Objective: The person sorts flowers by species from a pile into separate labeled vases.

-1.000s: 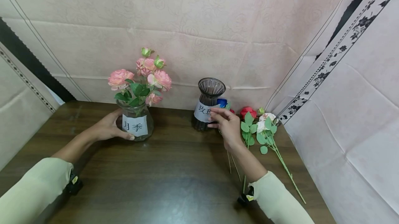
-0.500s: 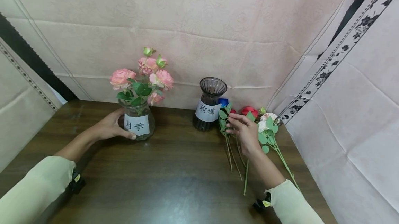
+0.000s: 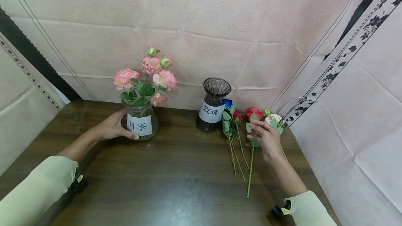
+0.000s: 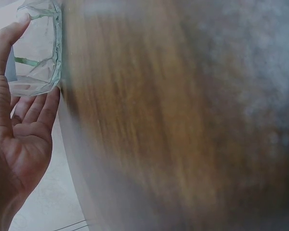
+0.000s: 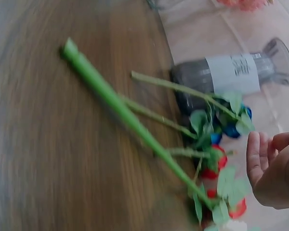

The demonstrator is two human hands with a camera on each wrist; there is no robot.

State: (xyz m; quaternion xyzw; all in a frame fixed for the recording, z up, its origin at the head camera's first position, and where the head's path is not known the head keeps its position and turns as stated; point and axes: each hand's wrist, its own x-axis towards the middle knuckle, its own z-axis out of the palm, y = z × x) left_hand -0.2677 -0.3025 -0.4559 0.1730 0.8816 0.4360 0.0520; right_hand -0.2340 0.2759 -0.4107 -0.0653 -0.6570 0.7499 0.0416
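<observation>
On the left, my left hand [image 3: 111,127] grips a clear glass vase [image 3: 154,123] with a white label, thumb in front, other fingers partly hidden by the glass. Pink flowers [image 3: 165,79] with green leaves stand in it. The left wrist view shows the hand around the lower part of the vase [image 4: 38,45]. My right hand [image 3: 269,142] hovers at the red rose [image 3: 252,112] and the white flower [image 3: 274,118], fingers slightly bent; contact with the leaves cannot be told. In the right wrist view the thick green stem [image 5: 120,108] lies clear of the hand [image 5: 277,175].
A dark glass vase [image 3: 205,127] with a white label stands near the back wall. Right of it lie a blue flower [image 3: 226,103] and a smaller red rose [image 3: 237,116], thin stems pointing forward. Cloth-covered walls [image 3: 201,37] border the brown table [image 3: 176,170].
My right hand has moved right, from the dark vase's label past the blue flower to the red rose and white flower. My left hand stays on the clear vase.
</observation>
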